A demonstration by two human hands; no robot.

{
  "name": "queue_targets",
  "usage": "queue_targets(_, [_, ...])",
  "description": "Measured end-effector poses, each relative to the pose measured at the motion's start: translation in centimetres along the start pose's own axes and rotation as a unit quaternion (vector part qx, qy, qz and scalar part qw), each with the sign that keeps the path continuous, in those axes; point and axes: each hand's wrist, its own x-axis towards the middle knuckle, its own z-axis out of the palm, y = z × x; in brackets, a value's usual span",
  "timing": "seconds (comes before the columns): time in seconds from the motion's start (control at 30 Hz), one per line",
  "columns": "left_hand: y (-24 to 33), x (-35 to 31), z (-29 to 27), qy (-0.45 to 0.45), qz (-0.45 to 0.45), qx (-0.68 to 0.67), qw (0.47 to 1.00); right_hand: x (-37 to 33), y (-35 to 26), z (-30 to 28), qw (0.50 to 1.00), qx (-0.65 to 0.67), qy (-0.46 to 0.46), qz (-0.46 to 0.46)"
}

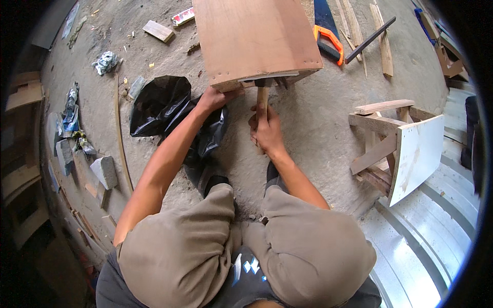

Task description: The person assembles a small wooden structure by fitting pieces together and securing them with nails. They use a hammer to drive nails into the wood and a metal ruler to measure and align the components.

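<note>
A wooden box (257, 38) with reddish-brown plywood sides stands in front of me, small nail heads along its near edge. My left hand (215, 97) grips the box's lower near corner, its fingertips partly hidden under the rim. In my right hand (266, 128) is a hammer (262, 96), the fingers wrapped round its wooden handle. The dark hammer head is up against the near end of the box, partly hidden beneath its edge. A black plastic bag (162, 105) lies crumpled beside my left forearm.
An orange-handled handsaw (328, 43), a dark bar (371, 40) and wood strips (382, 46) lie at the far right. A small stool (418, 156) rests on its side near corrugated metal sheets (411, 246). Concrete lumps (104, 172) and a wood block (158, 31) lie leftward.
</note>
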Motion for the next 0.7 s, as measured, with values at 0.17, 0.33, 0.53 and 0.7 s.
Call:
queue_targets(0.17, [-0.1, -0.4, 0.4, 0.029, -0.017, -0.007, 0.999, 0.6, 0.2, -1.4, 0.990, 0.094, -0.046, 0.092])
queue_targets(0.33, [-0.2, -0.1, -0.2, -0.006, -0.054, -0.018, 0.998, -0.4, -0.6, -1.2, 0.986, 0.137, -0.073, 0.057])
queue_targets(0.53, [2.2, -0.1, 0.0, 0.009, -0.038, 0.018, 0.999, 0.1, 2.2, -2.5, 0.995, 0.079, -0.034, 0.057])
queue_targets(0.7, [1.9, -0.5, -0.3, 0.016, -0.058, 0.053, 0.997, -0.2, 3.1, -3.7, 0.998, -0.036, -0.027, 0.055])
